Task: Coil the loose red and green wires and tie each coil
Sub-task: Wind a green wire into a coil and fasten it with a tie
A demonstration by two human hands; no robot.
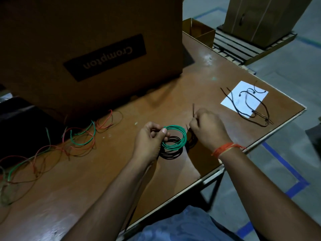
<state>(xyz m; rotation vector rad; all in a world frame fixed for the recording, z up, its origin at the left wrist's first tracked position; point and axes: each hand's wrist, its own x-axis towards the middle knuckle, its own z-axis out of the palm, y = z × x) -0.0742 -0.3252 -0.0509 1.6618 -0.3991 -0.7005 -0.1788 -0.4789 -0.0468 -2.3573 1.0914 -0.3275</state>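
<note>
Green coil: a round coil of thin green wire (175, 137) is held above the brown wooden bench (86, 188), near its front right part, between the two hands.
Left hand: the left hand (149, 141) is closed on the left side of the green coil; the grip is made with thumb and fingers pinched on the loops.
Right hand: the right hand (206, 129) is curled around a thin dark cable tie (193, 110), whose end stands up above the fingers; this hand is just beside the right edge of the green coil. An orange thread band (225, 149) is worn on the wrist.
Black coil: a coil of black wire (171, 151) is seen under the green coil, on the bench, partly hidden by it.
Loose wires: tangled loose red and green wires (81, 138) are spread on the left part of the bench, well apart from the hands.
Spare ties: several black cable ties (250, 105) are laid on and beside a white sheet of paper (243, 100) at the right far corner of the bench.
Box: a large brown cardboard box (90, 49) with a dark label, printed upside down, is placed at the back of the bench.
Small box: a small open cardboard box (199, 31) is seen behind it at the bench edge.
</note>
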